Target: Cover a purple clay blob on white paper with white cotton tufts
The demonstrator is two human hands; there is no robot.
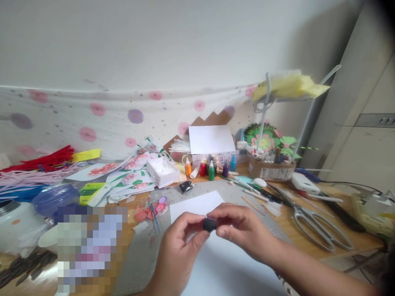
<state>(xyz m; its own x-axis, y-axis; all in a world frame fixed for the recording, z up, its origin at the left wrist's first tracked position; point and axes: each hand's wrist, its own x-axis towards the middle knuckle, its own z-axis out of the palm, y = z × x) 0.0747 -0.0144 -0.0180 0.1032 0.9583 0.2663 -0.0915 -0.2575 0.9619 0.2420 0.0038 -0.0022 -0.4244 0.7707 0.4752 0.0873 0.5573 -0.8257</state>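
A small, rounded black lump [210, 225] with a hint of purple at its edge is held up over white paper [228, 263]. My left hand [184, 242] pinches it between thumb and fingers from the left. From the other side, the thumb and fingertips of my right hand [242, 226] close on it too. What the lump is made of I cannot make out. Just beyond my hands another white sheet [194, 203] lies on the grey mat [140, 257]. A shiny black packet [186, 186] rests farther back.
Large scissors [308, 224] lie at the right. Paint bottles [211, 170] and a white box [162, 172] stand at the back, near a cardboard box of supplies [271, 169]. Pink and red discs [151, 209] with a blue brush sit left; a white jar [18, 226] stands far left.
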